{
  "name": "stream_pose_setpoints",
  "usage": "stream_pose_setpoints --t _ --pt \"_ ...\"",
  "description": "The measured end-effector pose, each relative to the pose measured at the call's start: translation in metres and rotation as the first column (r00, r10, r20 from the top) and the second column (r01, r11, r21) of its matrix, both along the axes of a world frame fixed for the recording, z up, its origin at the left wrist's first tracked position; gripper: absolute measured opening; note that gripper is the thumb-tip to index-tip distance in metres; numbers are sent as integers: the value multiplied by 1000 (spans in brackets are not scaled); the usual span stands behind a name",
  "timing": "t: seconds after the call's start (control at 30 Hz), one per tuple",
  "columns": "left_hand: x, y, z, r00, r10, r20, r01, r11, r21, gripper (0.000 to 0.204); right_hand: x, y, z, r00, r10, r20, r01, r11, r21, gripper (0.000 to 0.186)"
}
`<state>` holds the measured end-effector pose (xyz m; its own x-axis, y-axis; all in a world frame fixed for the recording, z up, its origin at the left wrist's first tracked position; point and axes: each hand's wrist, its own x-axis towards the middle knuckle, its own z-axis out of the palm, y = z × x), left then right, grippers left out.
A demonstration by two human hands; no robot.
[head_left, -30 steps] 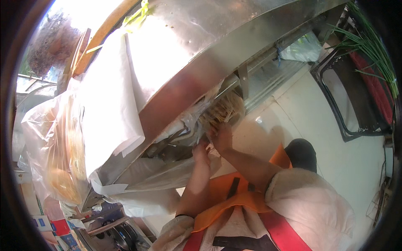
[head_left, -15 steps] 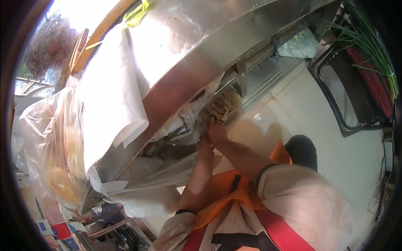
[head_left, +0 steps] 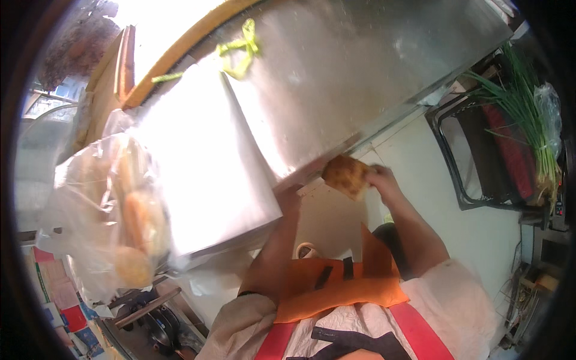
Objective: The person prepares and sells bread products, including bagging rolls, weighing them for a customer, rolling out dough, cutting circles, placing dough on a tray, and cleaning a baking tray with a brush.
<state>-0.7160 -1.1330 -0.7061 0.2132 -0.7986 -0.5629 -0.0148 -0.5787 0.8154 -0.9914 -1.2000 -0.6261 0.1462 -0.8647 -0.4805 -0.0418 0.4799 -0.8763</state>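
My right hand (head_left: 381, 181) is closed on the edge of a flat, golden-brown piece that looks like flatbread (head_left: 348, 176). It is held in the air just off the front edge of the metal counter (head_left: 336, 78), above the floor. My left hand (head_left: 290, 193) is at the counter's front edge, beside the corner of a white sheet (head_left: 210, 162). The counter edge and the sheet hide its fingers, so I cannot see what it holds.
Left of the sheet hangs a clear plastic bag (head_left: 129, 222) with pale yellow and orange-brown contents. Green leafy strips (head_left: 243, 54) lie on the counter. To the right, long green onions (head_left: 528, 114) rest over a dark-framed chair (head_left: 474, 150). Pale tiles cover the floor (head_left: 420, 186).
Both hands were together under the counter at a plastic-wrapped bundle. Now my right hand has drawn away to the right with the golden-brown piece. The left stays near the edge.
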Motion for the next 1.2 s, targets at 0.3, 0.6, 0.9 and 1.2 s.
stream_pose_setpoints --t 0.3,0.6,0.9,1.2 --pt "-64 85 127 702 -388 598 481 877 5 61 -86 142 108 985 -16 -174 36 993 113 27" --pt "93 146 557 386 636 669 132 679 -722 50 31 110 413 841 240 486 -281 960 12 43" --pt "229 107 576 488 456 744 -372 880 -295 27 287 54 511 813 525 -253 -582 743 -330 41" --pt "247 151 604 774 607 -183 -611 639 -467 19 337 23 461 453 594 -665 -891 281 -356 62"
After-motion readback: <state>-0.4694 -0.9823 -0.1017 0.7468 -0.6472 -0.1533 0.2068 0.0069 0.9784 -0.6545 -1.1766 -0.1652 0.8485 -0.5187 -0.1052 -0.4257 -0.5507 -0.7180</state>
